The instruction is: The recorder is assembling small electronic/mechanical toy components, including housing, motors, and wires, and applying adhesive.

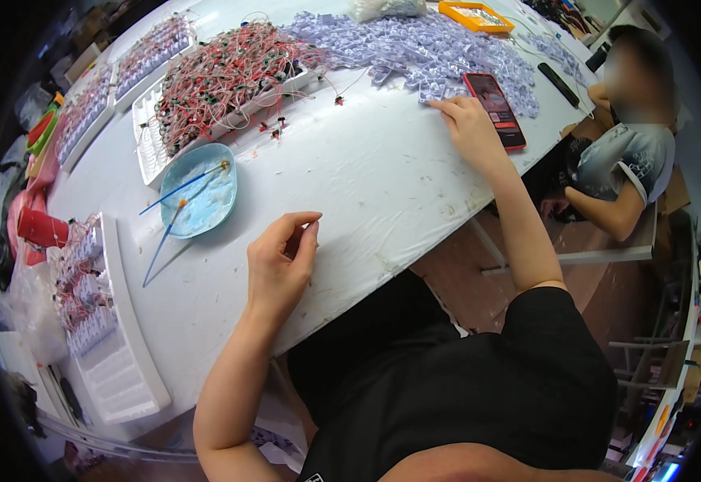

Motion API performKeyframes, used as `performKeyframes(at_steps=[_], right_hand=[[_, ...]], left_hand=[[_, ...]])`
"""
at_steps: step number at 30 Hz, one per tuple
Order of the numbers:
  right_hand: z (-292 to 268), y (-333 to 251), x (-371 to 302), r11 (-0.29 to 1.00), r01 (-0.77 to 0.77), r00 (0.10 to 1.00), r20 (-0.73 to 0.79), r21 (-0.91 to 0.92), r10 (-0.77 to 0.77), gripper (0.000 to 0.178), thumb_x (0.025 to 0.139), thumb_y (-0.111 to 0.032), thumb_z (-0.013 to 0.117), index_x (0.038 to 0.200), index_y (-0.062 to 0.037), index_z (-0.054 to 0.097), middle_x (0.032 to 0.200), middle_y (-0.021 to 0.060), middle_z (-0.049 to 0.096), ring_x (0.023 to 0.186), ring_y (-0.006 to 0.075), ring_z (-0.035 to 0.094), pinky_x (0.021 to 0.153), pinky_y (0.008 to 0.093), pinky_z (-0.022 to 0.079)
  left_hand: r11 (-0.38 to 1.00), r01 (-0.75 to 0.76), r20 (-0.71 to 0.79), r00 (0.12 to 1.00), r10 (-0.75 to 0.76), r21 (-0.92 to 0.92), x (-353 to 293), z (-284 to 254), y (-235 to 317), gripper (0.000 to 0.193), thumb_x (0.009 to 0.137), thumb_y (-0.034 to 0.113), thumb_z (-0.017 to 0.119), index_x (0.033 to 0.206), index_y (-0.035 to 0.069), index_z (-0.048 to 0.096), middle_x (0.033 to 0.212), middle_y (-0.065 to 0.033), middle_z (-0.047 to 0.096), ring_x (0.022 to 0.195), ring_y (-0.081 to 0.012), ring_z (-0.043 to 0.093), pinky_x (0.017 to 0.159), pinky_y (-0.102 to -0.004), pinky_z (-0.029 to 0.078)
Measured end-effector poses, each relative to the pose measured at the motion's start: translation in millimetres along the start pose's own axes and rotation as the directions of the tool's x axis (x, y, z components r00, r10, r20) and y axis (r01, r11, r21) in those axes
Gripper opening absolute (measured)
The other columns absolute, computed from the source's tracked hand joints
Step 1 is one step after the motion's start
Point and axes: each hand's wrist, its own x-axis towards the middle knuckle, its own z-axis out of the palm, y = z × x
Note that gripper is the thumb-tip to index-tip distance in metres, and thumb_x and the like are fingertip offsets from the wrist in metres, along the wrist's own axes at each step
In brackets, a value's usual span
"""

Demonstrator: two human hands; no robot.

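Observation:
My right hand [472, 132] reaches to the near edge of a heap of small pale lilac plastic pieces [415, 48]. Its thumb and fingertips are closed on one small pale plastic piece [428, 95], partly hidden by the fingers. Just beyond that hand lies a phone [493, 108] in a red case, its screen lit. Over the near part of the table, my left hand [281, 261] is curled, thumb and index tips close together, with nothing visible between them. Left of it, a light blue dish [220, 210] of whitish paste holds two blue-handled brushes [163, 233].
A tangle of red and white wired parts [230, 76] fills a white tray [148, 145] at the back left. Another white tray [138, 345] stands at the left. An orange tray [476, 18] sits at the far edge. A person [623, 161] sits at the right.

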Motion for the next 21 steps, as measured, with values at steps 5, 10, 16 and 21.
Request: performKeyframes(at_steps=[5,10,16,21], right_hand=[[4.9,3.8,0.1,0.996,-0.002,0.999,-0.044,-0.094,-0.002,0.030,0.093,-0.010,0.060,0.122,-0.0081,0.068,0.107,0.0123,0.066,0.107,0.0313,0.058,0.096,0.0408,0.046],[7.2,0.7,2.7,0.991,-0.013,1.000,-0.010,-0.130,0.012,0.028,0.094,-0.011,0.060,0.120,-0.0072,0.069,0.107,0.0123,0.066,0.107,0.0310,0.058,0.096,0.0404,0.046],[1.9,-31.2,-1.1,0.999,-0.035,0.999,0.029,-0.013,0.035,0.024,0.095,-0.017,0.061,0.114,-0.0065,0.072,0.107,0.0126,0.066,0.107,0.0313,0.058,0.095,0.0396,0.047],[3.0,-77.2,-4.6,0.985,0.069,0.994,0.072,0.158,-0.081,0.026,0.094,-0.021,0.064,0.112,-0.0045,0.071,0.108,0.0137,0.066,0.106,0.0321,0.058,0.094,0.0398,0.048]], left_hand=[[1.000,-0.008,-0.011,1.000,0.008,-0.020,0.1,2.1,-1.2,0.012,0.093,0.003,0.066,0.103,0.000,0.071,0.074,-0.0061,0.065,0.061,-0.0088,0.058,0.058,-0.0234,0.047],[1.000,0.012,-0.007,1.000,-0.012,-0.001,0.0,1.2,-0.2,0.012,0.093,0.002,0.066,0.103,0.000,0.071,0.075,-0.0060,0.065,0.062,-0.0090,0.059,0.059,-0.0231,0.047],[0.999,-0.011,0.017,1.000,0.011,0.038,-0.9,-0.7,-1.9,0.013,0.096,0.004,0.063,0.107,0.001,0.070,0.076,-0.0007,0.064,0.062,-0.0051,0.056,0.056,-0.0200,0.046],[1.000,-0.004,0.006,1.000,0.004,0.031,-0.5,1.4,-1.0,0.013,0.095,0.003,0.064,0.106,0.000,0.070,0.076,-0.0027,0.064,0.063,-0.0066,0.057,0.058,-0.0213,0.047]])
